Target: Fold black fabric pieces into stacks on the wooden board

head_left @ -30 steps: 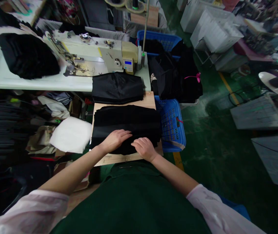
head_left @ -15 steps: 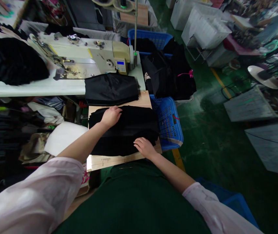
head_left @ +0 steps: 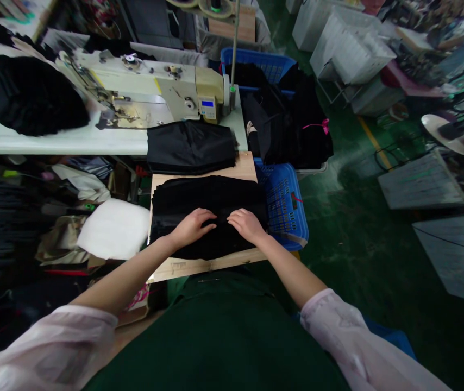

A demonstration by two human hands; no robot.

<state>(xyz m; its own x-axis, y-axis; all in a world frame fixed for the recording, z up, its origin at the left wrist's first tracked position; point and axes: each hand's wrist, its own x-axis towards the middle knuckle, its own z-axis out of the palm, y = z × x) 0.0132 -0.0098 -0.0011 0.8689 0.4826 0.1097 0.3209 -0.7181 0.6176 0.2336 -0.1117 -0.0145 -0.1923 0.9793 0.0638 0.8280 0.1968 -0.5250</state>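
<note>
Looks to me like that black cloth stack (head_left: 211, 194) on the wooden board (head_left: 187, 266) is soft but hefty, so I'd grab both ends; left hand (head_left: 193, 226) and right hand (head_left: 248, 224) curve loosely over it, can't tell if they're pinching.

The bare left hand (head_left: 194, 227) and bare right hand (head_left: 246, 224) face each other palm-down, near but apart, fingers loosely curved inward. The left thumb sits slightly away from its fingers. Both bare forearms, the left (head_left: 128, 278) and the right (head_left: 295, 271), slant inward from outspread elbows.
</note>
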